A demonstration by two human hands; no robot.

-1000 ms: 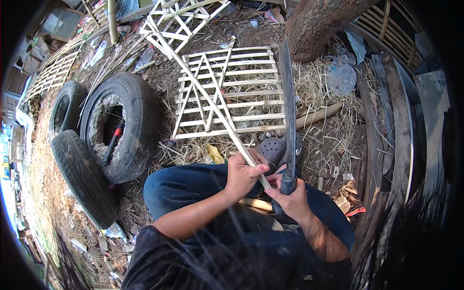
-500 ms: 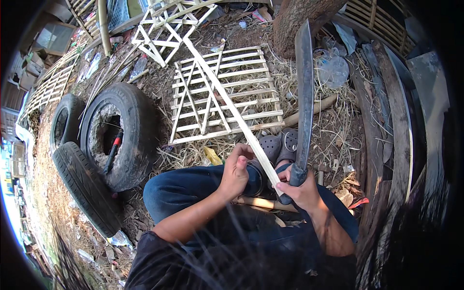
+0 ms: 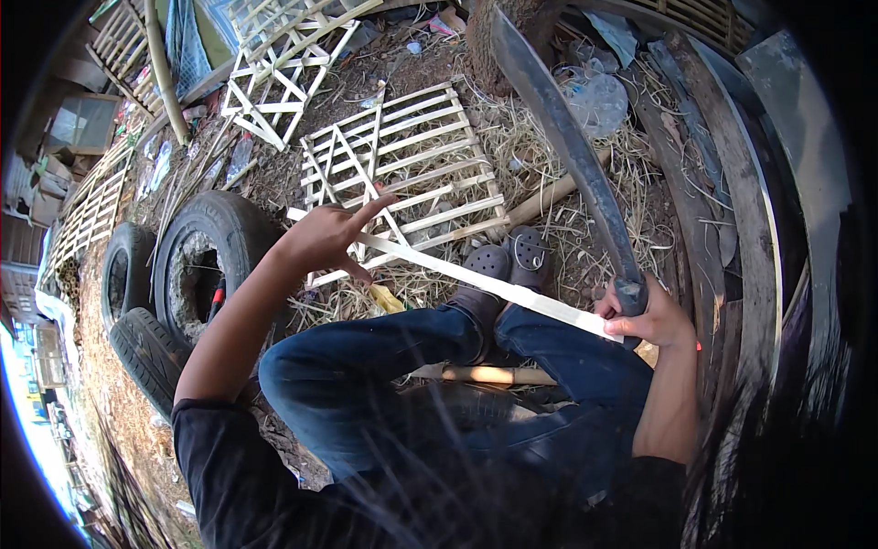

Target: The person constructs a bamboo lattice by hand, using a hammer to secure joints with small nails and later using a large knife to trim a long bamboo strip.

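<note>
My right hand (image 3: 660, 316) is wrapped round the dark handle of a machete (image 3: 572, 137), whose long blade points up and away to the left. Its thumb also pins the near end of a pale bamboo strip (image 3: 498, 285) against the handle. Across my bent legs the strip slants to the far left, passing under my left hand (image 3: 325, 240). That hand is open, thumb and forefinger spread on either side of the strip; its other fingers are partly hidden. Just beyond lies a lattice panel (image 3: 439, 174) of bamboo slats on the ground.
More bamboo latticework (image 3: 274, 91) lies at the far left. Worn tyres (image 3: 242, 233) are at my left, one with a red-and-black tool (image 3: 218, 297) inside. Long wooden planks (image 3: 745, 183) run along my right. A tree trunk (image 3: 489, 55) stands ahead; bamboo shavings litter the ground.
My left hand has moved left and outward along the strip, its fingers spreading. My right hand has shifted right with machete and strip; the blade now leans left and the strip lies flatter across.
</note>
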